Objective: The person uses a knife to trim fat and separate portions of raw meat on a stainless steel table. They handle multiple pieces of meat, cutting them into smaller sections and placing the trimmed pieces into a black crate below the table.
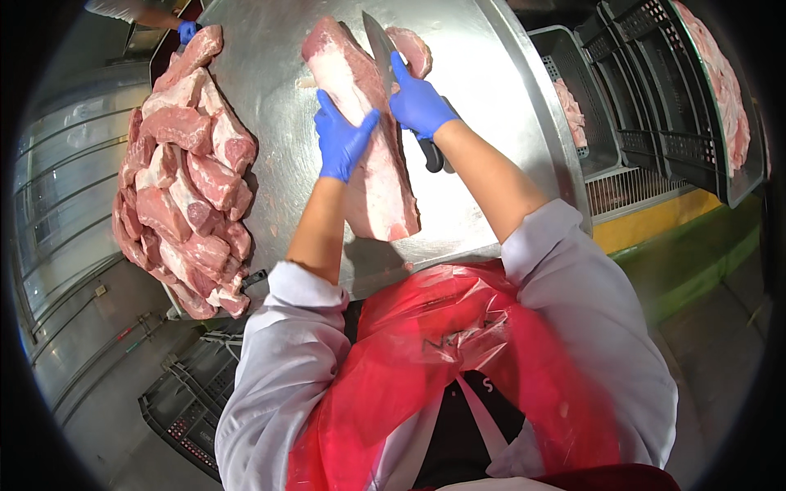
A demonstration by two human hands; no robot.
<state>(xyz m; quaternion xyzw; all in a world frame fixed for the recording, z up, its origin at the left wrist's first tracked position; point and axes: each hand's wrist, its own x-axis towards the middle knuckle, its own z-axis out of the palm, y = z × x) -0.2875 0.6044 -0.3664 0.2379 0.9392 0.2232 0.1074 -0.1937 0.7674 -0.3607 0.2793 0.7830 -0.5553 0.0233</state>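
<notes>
A long slab of pale pork loin (385, 192) lies lengthwise on the metal table (278, 98) in front of me. My left hand (342, 137), in a blue glove, rests on the loin with thumb and fingers apart. In my right hand (419, 102), also gloved in blue, is a knife (378, 45) with a black handle. The blade points away from me, along the loin's right side near its far end. Just right of the blade lies a small rounded slice of meat (411, 52). A small pale scrap (305, 83) sits left of the loin.
A big heap of pork pieces (192, 180) covers the table's left side. Another person's gloved hand (188, 31) is at its far end. To the right, beyond the table's raised rim, stand black crates (671, 98) with pale meat in them. A dark crate (184, 417) sits low at left.
</notes>
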